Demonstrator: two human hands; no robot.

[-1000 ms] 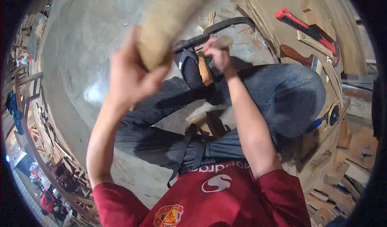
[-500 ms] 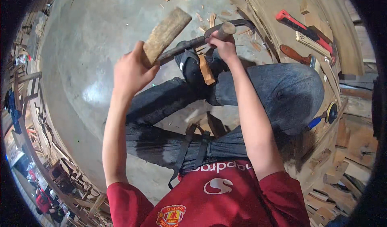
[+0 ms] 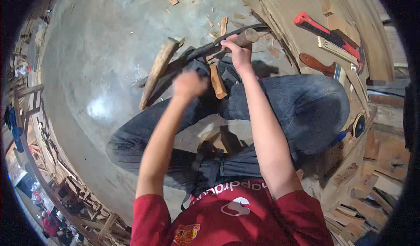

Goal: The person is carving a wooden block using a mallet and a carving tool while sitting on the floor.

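At the far left, scrap wood (image 3: 49,134) is lying in a band beyond the grey floor (image 3: 103,66). Moving right, a thick wood billet (image 3: 158,73) is slanting across a dark bar (image 3: 203,50), its near end pointing toward the left knee; whether it is resting on the bar or the floor is hard to tell. Free of both hands, it is looking stiff, fairly weighty and hard to break, with a rough face that should give a dry hold; the narrower near end would seem the natural place to grasp it. Next, the left hand (image 3: 190,83) is hovering above the shoes, blurred, so I cannot tell whether its fingers are open or closed. Just right of it, a small orange-brown wood piece (image 3: 216,80) is standing out between the feet, probably light and rigid, perhaps liable to split along its grain; its long sides should suit a pinch. Farther right, the right hand (image 3: 240,55) is wrapping its fingers around a round wooden handle (image 3: 248,36), likely solid and smooth, best held around its shaft, below the exposed end. At the right, a red-and-black hammer (image 3: 328,35), a brown-handled tool (image 3: 316,63) and, nearer, a round disc tool (image 3: 359,125) are lying beyond the right knee.
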